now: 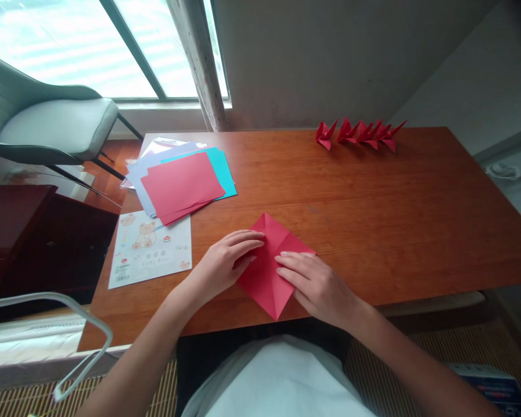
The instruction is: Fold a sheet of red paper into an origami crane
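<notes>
A square sheet of red origami paper lies like a diamond near the table's front edge, with crease lines crossing it. My left hand rests on its left corner, fingers stretched over the top face. On the right part of the sheet lies my right hand, its fingers extended and pressing on the paper. Neither hand has its fingers closed round anything. The left and right corners of the sheet are partly hidden under the hands.
A wooden table carries red folded paper cranes along its back edge. At the left are stacked red sheets, blue sheets and a white bear-printed packet. A grey chair stands beyond the table's left side.
</notes>
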Motion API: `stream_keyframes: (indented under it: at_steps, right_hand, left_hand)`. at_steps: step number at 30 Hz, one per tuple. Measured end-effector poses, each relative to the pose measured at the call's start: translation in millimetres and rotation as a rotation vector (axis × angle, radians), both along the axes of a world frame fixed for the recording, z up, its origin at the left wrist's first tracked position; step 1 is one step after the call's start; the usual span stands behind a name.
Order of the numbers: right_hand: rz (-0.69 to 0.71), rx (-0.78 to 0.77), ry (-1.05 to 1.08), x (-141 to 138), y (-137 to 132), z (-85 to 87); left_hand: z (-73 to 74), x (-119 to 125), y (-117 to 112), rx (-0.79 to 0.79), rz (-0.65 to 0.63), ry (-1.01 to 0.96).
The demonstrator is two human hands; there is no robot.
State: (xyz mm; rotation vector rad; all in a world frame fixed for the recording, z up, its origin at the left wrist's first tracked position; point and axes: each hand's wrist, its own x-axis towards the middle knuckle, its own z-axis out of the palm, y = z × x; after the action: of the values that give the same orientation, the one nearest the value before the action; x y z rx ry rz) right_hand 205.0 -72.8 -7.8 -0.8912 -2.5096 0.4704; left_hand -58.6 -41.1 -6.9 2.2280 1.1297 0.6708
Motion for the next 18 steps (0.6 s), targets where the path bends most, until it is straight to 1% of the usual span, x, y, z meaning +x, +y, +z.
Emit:
stream_keyframes:
  at_steps: [4,7,9,11,12,13,14,15,16,17,18]
  right_hand:
    - [-0.012,-0.036,0.062,0,17,-1.7]
    - [-0.028,-0.126,0.150,-3,30,-0.5]
    - [-0.092,-0.193,0.186,-6,38,2.4]
    - [-0.178,-0.271,0.181,-10,45,6.4]
    - [-0.217,-0.315,0.168,-12,48,8.5]
    - [-0.250,-0.357,0.153,-14,51,10.3]
    - [-0.275,-0.391,0.141,-16,54,11.6]
    - [-0.292,-0.412,0.134,-18,56,12.3]
    - [-0.303,-0.417,0.130,-20,58,12.3]
    - [-0.308,-0.408,0.129,-21,60,11.7]
    - [-0.310,-0.388,0.130,-22,61,10.7]
  left_hand:
    - [5.1,-1,2,-0.042,0.020,-0.082]
    - [11.7,-1,2,-0.145,0.098,-0.195]
    - [15.9,-1,2,-0.221,0.164,-0.268]
    - [19.9,0,0,-0.228,0.224,-0.280]
    - [21.9,2,-2,-0.182,0.253,-0.242]
    - [24.0,6,-6,-0.089,0.299,-0.170]
    - [26.1,10,-10,0.041,0.354,-0.077]
    - [28.1,15,-15,0.173,0.375,0.020]
    - [29.9,21,-21,0.276,0.364,0.104]
    - [31.3,28,-27,0.341,0.326,0.186]
    - [32.0,36,-34,0.370,0.273,0.260]
